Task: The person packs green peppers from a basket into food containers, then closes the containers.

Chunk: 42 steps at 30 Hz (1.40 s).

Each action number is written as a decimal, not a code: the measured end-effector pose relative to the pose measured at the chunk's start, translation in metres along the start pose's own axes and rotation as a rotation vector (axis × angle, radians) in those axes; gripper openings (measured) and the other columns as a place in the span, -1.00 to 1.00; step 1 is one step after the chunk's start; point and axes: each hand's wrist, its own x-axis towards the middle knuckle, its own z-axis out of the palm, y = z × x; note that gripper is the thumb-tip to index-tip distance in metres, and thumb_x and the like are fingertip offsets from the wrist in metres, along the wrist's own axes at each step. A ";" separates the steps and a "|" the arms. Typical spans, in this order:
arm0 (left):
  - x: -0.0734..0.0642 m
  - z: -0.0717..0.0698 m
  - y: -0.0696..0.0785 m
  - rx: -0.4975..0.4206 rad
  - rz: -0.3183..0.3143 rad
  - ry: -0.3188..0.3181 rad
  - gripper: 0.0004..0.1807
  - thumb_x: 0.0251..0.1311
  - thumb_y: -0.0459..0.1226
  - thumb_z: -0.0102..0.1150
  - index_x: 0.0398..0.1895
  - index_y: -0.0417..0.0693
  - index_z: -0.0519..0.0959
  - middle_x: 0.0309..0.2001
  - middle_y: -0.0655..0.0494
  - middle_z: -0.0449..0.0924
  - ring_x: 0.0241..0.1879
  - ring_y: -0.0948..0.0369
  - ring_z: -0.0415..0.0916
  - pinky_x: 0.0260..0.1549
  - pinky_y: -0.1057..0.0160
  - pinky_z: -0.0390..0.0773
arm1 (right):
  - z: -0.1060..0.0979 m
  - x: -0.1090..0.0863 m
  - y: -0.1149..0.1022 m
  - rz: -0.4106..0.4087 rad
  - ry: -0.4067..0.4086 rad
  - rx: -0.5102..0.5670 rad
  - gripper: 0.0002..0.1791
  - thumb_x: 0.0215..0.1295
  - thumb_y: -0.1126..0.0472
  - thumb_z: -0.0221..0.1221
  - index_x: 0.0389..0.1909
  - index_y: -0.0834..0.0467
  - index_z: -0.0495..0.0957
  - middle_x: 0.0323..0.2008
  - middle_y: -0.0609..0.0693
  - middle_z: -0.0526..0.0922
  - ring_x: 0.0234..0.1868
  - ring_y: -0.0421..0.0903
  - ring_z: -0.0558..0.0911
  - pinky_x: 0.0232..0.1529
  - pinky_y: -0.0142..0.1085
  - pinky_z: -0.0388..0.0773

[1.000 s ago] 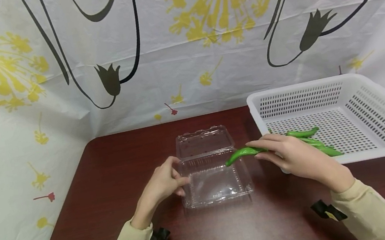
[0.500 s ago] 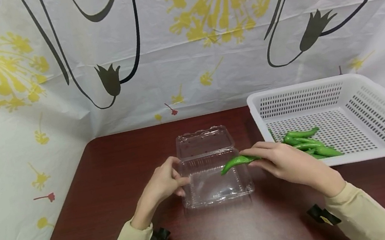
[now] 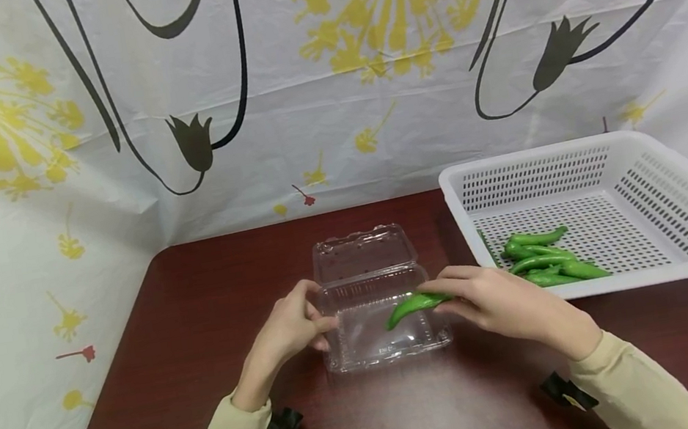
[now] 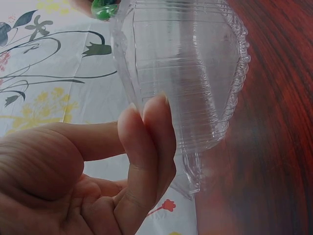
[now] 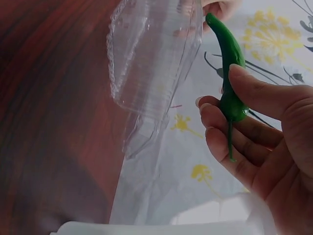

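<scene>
A clear plastic clamshell box (image 3: 387,361) stands on the table with its lid (image 3: 363,256) folded back. At its left rim is my left hand (image 3: 296,323), thumb and fingers pinching the edge; the left wrist view shows two fingertips (image 4: 157,112) right at the side wall. My right hand (image 3: 497,303) pinches a green chili pepper (image 3: 408,308) between thumb and fingers, over the box's right part. In the right wrist view the pepper (image 5: 229,46) has its stem toward the palm and its tip pointing away.
A white perforated basket (image 3: 679,270) stands at the right, with several green peppers (image 3: 547,258) lying in its left part. The dark red table (image 3: 208,287) meets a patterned sheet (image 3: 321,151) at the back and left.
My right hand has carried the pepper left and down over the box, away from the basket, uncovering more peppers there. My left hand has stayed at the box's rim.
</scene>
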 end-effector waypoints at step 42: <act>0.001 0.000 -0.002 0.001 0.004 -0.009 -0.36 0.20 -0.37 0.42 0.30 -0.27 0.35 -0.46 0.02 0.58 -0.65 0.16 0.63 -0.12 0.07 0.63 | 0.034 0.004 -0.009 -0.116 0.001 -0.044 -0.66 0.10 0.23 0.47 -0.08 0.21 0.70 -0.22 -0.09 0.66 -0.15 -0.16 0.60 -0.11 -0.32 0.60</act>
